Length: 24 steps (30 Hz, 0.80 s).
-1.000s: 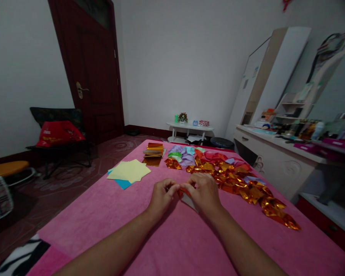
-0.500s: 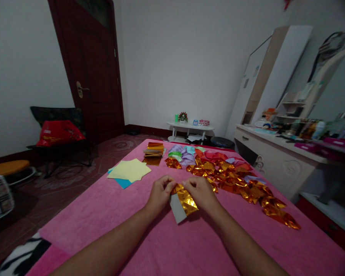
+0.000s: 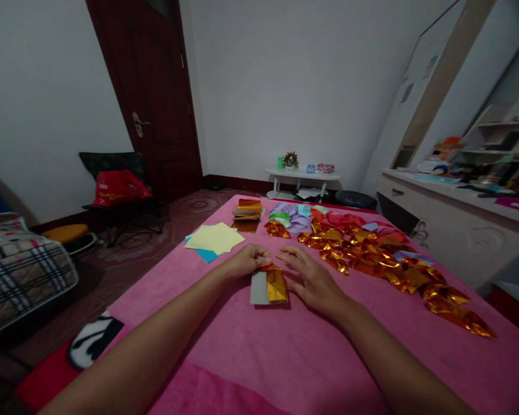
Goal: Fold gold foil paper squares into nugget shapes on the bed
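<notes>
Two bare human arms. The left grip (image 3: 246,260) is a bare, slender-fingered hand; just behind it, a narrow, bare wrist (image 3: 225,270) widens smoothly into a bare forearm (image 3: 168,331). The right grip (image 3: 315,281), equally bare and slim-fingered, has a slightly broader look, with a bare, tapering forearm (image 3: 384,351) behind it. Fingernail details are too small to tell.

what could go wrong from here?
1. The left hand alone seems to pinch the gold-and-grey folded sheet, near its top edge, with the right hand open beside it; the sheet could twist or its fold loosen.
2. Shiny gold pieces lie just beyond the right hand; a wide swing might knock them.
3. Yellow sheets lie loosely stacked near the left hand and could be nudged.
</notes>
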Each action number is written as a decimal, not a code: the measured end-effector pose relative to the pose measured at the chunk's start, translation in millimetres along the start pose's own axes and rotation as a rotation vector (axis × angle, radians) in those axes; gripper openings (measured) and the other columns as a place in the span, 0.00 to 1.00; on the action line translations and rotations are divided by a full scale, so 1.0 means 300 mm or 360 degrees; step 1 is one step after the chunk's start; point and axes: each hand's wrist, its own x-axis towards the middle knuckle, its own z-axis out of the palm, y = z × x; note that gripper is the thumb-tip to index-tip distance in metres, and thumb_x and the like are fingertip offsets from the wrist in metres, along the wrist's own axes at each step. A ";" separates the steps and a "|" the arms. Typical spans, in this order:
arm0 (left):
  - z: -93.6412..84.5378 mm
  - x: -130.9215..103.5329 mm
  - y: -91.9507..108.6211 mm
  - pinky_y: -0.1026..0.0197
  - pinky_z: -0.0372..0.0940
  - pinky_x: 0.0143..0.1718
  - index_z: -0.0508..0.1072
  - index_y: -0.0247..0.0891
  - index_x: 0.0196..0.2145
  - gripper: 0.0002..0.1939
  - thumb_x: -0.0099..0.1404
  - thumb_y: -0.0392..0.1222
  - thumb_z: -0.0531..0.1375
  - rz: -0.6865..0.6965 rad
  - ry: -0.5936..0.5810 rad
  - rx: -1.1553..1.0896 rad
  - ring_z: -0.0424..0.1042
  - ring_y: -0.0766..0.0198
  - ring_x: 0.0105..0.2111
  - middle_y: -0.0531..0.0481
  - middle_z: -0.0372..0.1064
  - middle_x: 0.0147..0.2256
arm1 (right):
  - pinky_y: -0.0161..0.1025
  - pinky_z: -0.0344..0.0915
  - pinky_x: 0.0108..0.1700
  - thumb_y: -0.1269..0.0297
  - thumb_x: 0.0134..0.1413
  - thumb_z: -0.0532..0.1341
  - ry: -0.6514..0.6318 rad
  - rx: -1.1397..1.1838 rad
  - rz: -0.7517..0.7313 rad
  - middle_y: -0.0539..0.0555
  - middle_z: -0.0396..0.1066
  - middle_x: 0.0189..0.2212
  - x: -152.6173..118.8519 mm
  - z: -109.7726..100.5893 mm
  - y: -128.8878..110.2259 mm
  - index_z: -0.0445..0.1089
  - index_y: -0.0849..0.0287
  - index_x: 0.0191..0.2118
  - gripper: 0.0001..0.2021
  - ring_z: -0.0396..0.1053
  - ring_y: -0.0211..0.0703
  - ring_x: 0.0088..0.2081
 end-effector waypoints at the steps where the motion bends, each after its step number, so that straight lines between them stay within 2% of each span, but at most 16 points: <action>1: -0.005 0.001 0.002 0.68 0.49 0.21 0.68 0.31 0.25 0.22 0.52 0.56 0.63 -0.0009 -0.0017 0.0053 0.54 0.73 0.19 0.54 0.60 0.21 | 0.47 0.63 0.53 0.78 0.49 0.58 -0.0004 -0.0042 -0.0038 0.54 0.57 0.57 -0.007 0.004 -0.004 0.60 0.47 0.58 0.31 0.58 0.45 0.57; 5: -0.018 0.009 0.017 0.68 0.50 0.22 0.69 0.30 0.26 0.22 0.52 0.57 0.63 -0.0039 -0.0166 0.0204 0.55 0.72 0.20 0.54 0.60 0.21 | 0.47 0.63 0.53 0.76 0.52 0.59 -0.0009 -0.0072 -0.0205 0.56 0.63 0.53 -0.032 0.012 -0.024 0.64 0.51 0.54 0.24 0.61 0.46 0.53; 8: -0.018 0.028 0.022 0.68 0.52 0.23 0.70 0.30 0.26 0.22 0.54 0.57 0.61 0.0000 -0.0300 0.0240 0.57 0.72 0.22 0.53 0.62 0.22 | 0.43 0.64 0.49 0.76 0.55 0.58 -0.0095 -0.0062 -0.0348 0.56 0.67 0.48 -0.046 0.010 -0.041 0.67 0.54 0.50 0.18 0.64 0.44 0.49; 11: -0.006 0.058 0.025 0.68 0.54 0.25 0.70 0.30 0.27 0.20 0.57 0.54 0.60 0.0063 -0.0441 0.0284 0.58 0.71 0.23 0.53 0.64 0.24 | 0.42 0.64 0.44 0.77 0.56 0.55 -0.0164 -0.0091 -0.0473 0.55 0.69 0.42 -0.057 0.010 -0.050 0.70 0.56 0.45 0.13 0.65 0.43 0.44; 14: 0.017 0.085 0.038 0.68 0.54 0.25 0.71 0.29 0.28 0.17 0.59 0.50 0.59 0.0098 -0.0533 0.0378 0.59 0.72 0.23 0.53 0.65 0.24 | 0.41 0.63 0.41 0.75 0.57 0.55 -0.0152 -0.0117 -0.0493 0.55 0.70 0.39 -0.071 0.014 -0.046 0.71 0.58 0.41 0.11 0.65 0.42 0.41; 19: 0.055 0.094 0.065 0.69 0.55 0.25 0.73 0.29 0.27 0.10 0.59 0.41 0.59 0.0227 -0.0522 0.0593 0.62 0.71 0.23 0.51 0.69 0.25 | 0.39 0.61 0.37 0.73 0.59 0.54 -0.0170 -0.0119 -0.0419 0.55 0.70 0.35 -0.094 0.025 -0.032 0.72 0.58 0.38 0.10 0.64 0.41 0.36; 24: 0.078 0.094 0.065 0.68 0.58 0.29 0.76 0.32 0.29 0.08 0.59 0.39 0.60 0.0424 -0.0456 0.0682 0.67 0.67 0.26 0.49 0.73 0.27 | 0.38 0.61 0.36 0.69 0.61 0.54 -0.0220 -0.0026 -0.0297 0.54 0.71 0.33 -0.095 0.032 -0.028 0.74 0.57 0.38 0.10 0.65 0.40 0.35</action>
